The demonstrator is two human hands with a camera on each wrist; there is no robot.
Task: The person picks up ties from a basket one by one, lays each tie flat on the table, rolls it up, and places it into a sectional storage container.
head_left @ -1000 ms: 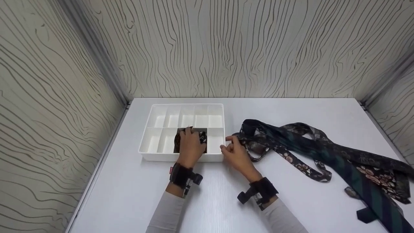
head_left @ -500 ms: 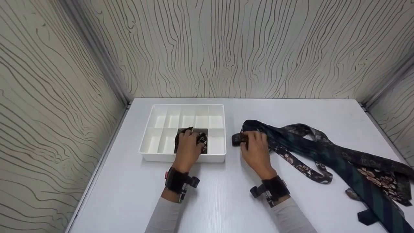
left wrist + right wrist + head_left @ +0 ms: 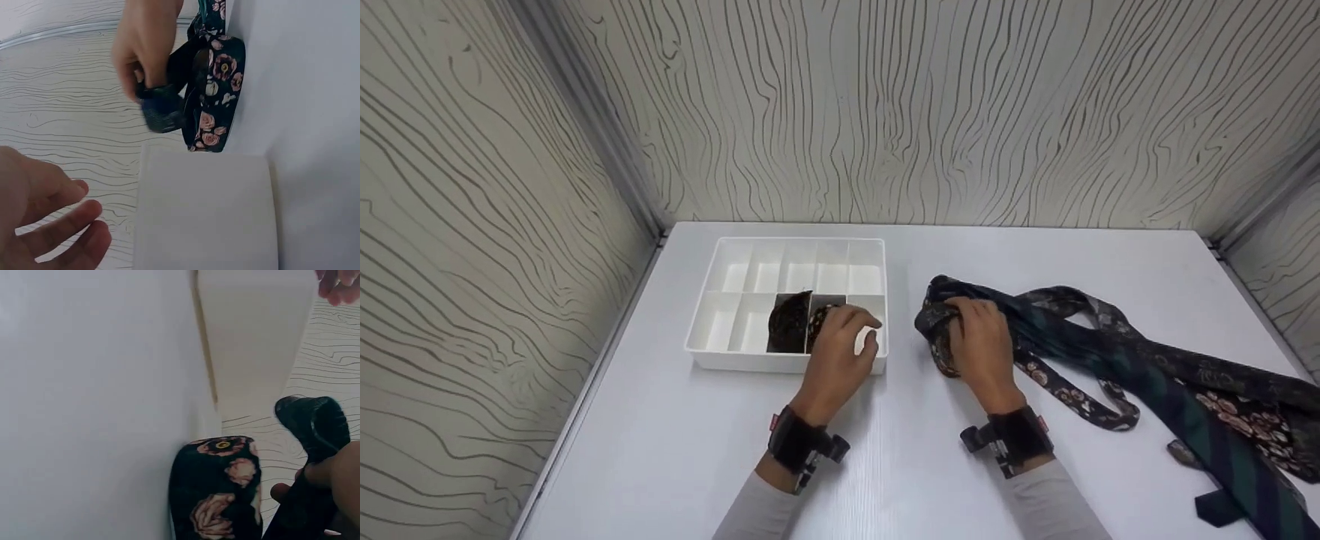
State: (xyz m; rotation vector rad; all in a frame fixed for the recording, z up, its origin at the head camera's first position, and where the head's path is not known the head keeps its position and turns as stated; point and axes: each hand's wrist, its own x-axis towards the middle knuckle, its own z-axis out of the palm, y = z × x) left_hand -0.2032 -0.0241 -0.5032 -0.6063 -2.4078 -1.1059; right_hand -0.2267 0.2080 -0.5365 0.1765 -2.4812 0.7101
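1. White tray (image 3: 750, 361): held two dark rolls (image 3: 790, 322).
2. Left hand (image 3: 840, 352): hung over tray's right side, fingers parted, empty.
3. Right hand (image 3: 984, 346): pinched dark tie (image 3: 163, 115), right of tray.
4. Apparent step: gathering tie; next move seemingly called for separating it.

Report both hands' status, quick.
Left hand: open, holding nothing, over the white tray.
Right hand: closed, holding part of a dark tie.
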